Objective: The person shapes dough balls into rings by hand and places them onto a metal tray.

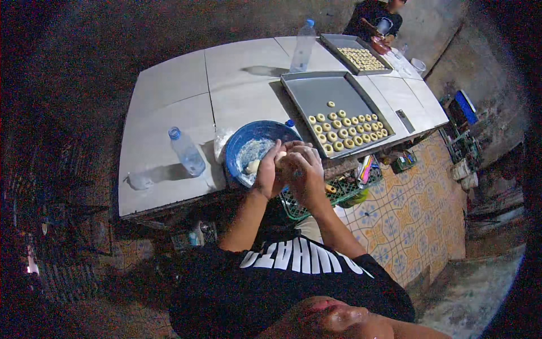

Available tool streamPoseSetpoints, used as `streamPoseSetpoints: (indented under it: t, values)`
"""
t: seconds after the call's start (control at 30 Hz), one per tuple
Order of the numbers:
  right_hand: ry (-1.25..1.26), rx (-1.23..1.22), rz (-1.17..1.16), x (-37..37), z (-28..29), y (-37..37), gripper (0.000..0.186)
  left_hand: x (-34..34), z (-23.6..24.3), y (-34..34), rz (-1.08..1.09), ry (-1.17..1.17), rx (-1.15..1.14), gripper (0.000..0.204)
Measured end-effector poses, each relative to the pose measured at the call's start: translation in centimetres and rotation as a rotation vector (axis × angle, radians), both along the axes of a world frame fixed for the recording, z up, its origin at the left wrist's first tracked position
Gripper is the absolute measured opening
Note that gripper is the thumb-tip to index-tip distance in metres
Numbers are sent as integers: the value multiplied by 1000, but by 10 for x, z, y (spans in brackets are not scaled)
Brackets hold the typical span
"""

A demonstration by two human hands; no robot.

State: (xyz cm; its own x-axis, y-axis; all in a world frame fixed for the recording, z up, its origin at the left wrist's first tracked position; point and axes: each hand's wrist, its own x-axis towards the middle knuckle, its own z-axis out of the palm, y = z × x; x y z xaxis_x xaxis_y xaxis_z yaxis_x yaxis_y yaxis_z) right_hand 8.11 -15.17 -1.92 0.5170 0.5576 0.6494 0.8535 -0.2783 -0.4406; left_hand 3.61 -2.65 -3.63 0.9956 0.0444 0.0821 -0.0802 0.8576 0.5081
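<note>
White tiled table, blue bowl, two metal trays, two plastic bottles

The left forearm and the right forearm converge forward; the left hand and the right hand meet, with fingers bent.

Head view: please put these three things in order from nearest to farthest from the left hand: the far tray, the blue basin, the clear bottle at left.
From the left hand:
1. Blue basin, directly beside and below it.
2. Clear bottle, left of the basin.
3. Far tray, well away, toward the upper right.
</note>
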Motion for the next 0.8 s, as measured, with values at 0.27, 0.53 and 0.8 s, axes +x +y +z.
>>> streamPoseSetpoints:
  t: [0.27, 0.53, 0.8]
  values:
    - [175, 7, 45, -9, -8, 2, 38, -1, 1, -4, 126, 54, -11, 49]
    - [185, 2, 105, -21, 8, 1, 38, -2, -9, 1, 215, 77, 125, 49]
    - [294, 84, 213, -15, -8, 0, 42, 5, -8, 3, 322, -59, 343, 51]
